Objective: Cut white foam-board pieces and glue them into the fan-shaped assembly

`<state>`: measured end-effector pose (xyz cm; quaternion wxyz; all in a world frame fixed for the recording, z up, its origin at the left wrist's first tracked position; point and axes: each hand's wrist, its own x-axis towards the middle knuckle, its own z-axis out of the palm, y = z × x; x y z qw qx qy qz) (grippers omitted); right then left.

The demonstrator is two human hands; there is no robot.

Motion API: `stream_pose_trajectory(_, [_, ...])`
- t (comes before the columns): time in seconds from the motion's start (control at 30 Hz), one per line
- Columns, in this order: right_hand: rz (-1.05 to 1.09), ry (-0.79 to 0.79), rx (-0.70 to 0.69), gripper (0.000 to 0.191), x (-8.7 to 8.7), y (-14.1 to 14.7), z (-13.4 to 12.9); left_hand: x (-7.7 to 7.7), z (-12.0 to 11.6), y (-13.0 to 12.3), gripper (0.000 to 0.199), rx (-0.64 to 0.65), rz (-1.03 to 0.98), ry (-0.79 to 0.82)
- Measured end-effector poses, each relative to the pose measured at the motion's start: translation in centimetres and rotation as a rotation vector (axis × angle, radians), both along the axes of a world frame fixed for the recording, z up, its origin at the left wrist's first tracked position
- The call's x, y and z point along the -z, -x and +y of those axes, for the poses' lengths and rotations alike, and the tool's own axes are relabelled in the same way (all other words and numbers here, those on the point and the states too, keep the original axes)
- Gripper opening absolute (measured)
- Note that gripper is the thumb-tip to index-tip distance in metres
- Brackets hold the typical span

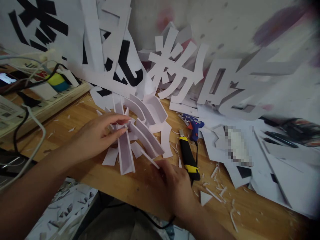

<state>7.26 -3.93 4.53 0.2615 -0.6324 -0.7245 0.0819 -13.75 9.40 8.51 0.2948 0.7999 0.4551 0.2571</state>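
Note:
A white foam-board character with raised side walls (126,153) lies on the wooden table, its hollow channels facing up. My left hand (100,131) reaches over its left part, with thumb and fingers closed on a wall near the middle. Between the fingers of my right hand (176,183) is a thin white foam-board strip (149,159), which points up and left towards the character's lower right stroke. My right fingertips are partly hidden behind the hand. Loose flat white pieces (110,156) lie under and around the character.
Right of the character lie a yellow-and-black utility knife (188,155) and a blue glue gun (192,125). Cut white characters (185,66) lean against the wall. White sheets (272,166) and scraps cover the right side. A power strip with cables (60,95) runs along the left.

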Motion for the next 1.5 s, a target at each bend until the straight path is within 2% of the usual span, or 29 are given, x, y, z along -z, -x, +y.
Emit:
stream_pose_trajectory(0.13, [-0.098,0.053,-0.052,0.012,0.6,2.1,1.5,0.7,0.3,-0.4,0.027,0.035,-0.003,-0.012])
stream_pose_trajectory(0.27, [-0.244,-0.029,0.012,0.014,1.4,3.0,2.7,1.4,0.4,-0.9,0.026,0.112,0.031,-0.002])
stream_pose_trajectory(0.37, [-0.224,-0.076,-0.018,0.016,1.9,3.2,2.8,1.9,0.3,-1.3,0.025,0.208,0.073,-0.011])
stream_pose_trajectory(0.43, [-0.175,-0.069,-0.056,0.015,2.1,3.1,2.6,2.1,0.2,-1.6,0.025,0.224,0.087,-0.035])
stream_pose_trajectory(0.77, [-0.054,0.035,-0.141,0.006,2.5,2.8,2.3,2.1,-0.1,-1.7,0.026,0.137,0.098,-0.025])
stream_pose_trajectory(1.07, [-0.02,0.089,-0.119,0.006,2.7,3.1,2.3,1.7,0.0,-1.7,0.028,-0.005,0.0,0.075])
stream_pose_trajectory(1.13, [-0.025,0.102,-0.093,0.008,2.6,3.0,2.3,1.4,0.3,-1.3,0.028,0.092,0.032,0.069])
stream_pose_trajectory(1.23, [-0.007,0.108,-0.044,0.01,2.3,2.5,2.4,0.6,0.9,0.0,0.034,0.413,0.163,-0.02])
stream_pose_trajectory(1.27, [-0.004,0.103,-0.031,0.009,2.2,2.3,2.4,0.4,1.2,0.4,0.039,0.484,0.211,-0.056])
stream_pose_trajectory(1.33, [-0.019,0.085,-0.008,0.008,2.0,2.0,2.5,0.1,1.7,1.2,0.049,0.528,0.282,-0.125])
stream_pose_trajectory(1.5, [-0.071,0.036,0.038,0.015,1.8,1.7,2.7,0.4,2.6,1.7,0.069,0.505,0.399,-0.263])
